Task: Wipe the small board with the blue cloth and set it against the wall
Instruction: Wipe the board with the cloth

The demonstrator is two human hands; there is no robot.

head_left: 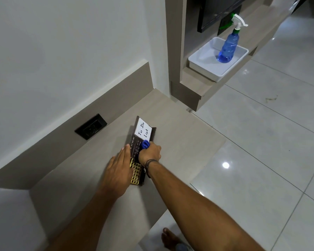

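Right hand (150, 152) (fisted) pressing blue cloth (145, 144), small board (142, 140)

The right hand (150, 153) closes over nearly all of the blue cloth (145, 144), so only a small bunched fold shows past the knuckles, and hand and cloth together hide the middle of the small board (142, 140). The left hand (119, 168) lies flat over the board's near left edge, covering part of the gold grid there, and the dark printing beside the white "To Do List" label is too small to read. The picture's bottom edge cuts off both forearms and a bare foot (169, 239).
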